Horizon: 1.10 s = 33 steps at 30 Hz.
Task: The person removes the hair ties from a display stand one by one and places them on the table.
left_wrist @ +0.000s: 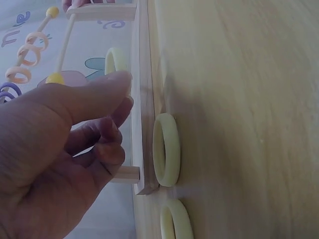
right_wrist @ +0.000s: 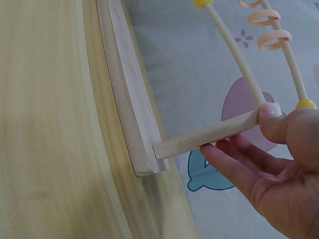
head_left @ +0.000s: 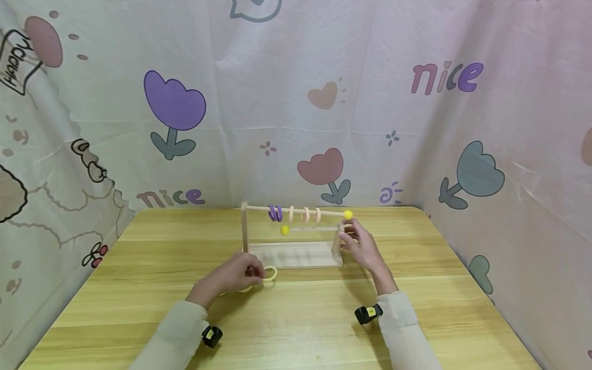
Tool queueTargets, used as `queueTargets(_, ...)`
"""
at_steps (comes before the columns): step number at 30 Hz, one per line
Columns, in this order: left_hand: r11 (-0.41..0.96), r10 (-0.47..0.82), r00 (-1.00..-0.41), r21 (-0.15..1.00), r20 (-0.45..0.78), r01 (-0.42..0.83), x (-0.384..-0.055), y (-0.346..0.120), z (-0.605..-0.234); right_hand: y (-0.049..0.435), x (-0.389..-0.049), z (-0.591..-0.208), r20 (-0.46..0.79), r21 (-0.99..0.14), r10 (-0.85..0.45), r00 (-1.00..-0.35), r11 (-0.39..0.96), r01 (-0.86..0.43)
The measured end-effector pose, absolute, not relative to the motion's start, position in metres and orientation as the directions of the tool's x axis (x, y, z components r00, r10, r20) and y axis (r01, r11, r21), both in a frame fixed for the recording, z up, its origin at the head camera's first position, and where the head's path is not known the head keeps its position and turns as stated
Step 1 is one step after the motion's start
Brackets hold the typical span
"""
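Observation:
A pale yellow ring (head_left: 276, 273) is pinched by my left hand (head_left: 233, 272), just in front of a wooden rack's base (head_left: 296, 261). My right hand (head_left: 365, 248) grips the rack's short right post (right_wrist: 209, 133) near its top, thumb on one side and fingers on the other. From that post a lower rod (right_wrist: 237, 57) runs left to a yellow ball (head_left: 285, 230). The upper rod (head_left: 333, 213) extends from the tall left post (head_left: 245, 228) to another yellow ball (head_left: 348, 215). It carries two purple rings (head_left: 279, 214) and three peach rings (head_left: 317, 215).
More pale yellow rings lie on the table below my left hand; the left wrist view shows a nearer ring (left_wrist: 172, 149) beside the base and another ring (left_wrist: 183, 221). A printed cloth (head_left: 277, 103) hangs behind the wooden table (head_left: 314, 329).

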<state>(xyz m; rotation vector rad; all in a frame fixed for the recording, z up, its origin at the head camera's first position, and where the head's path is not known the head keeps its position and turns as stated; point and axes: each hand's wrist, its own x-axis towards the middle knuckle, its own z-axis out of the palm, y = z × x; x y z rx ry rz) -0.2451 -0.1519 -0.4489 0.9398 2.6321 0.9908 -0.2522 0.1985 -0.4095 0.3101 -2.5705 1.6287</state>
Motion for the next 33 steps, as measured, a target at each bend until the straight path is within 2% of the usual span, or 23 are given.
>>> queueTargets(18, 0.611, 0.623, -0.781, 0.598, 0.041, 0.519, -0.245, -0.154, -0.454, 0.198, -0.249, -0.405, 0.18, -0.891, -0.118, -0.977, 0.401, -0.212)
queueTargets(28, 0.622, 0.632, -0.774, 0.577, 0.03, 0.53, -0.245, -0.155, -0.456, 0.207, -0.27, -0.435, 0.194, -0.881, -0.112, -0.975, 0.417, -0.223)
queueTargets(33, 0.629, 0.634, -0.773, 0.56, 0.032, 0.539, -0.246, -0.155, -0.457, 0.209, -0.273, -0.439, 0.206, -0.883, -0.113, -0.972, 0.406, -0.235)
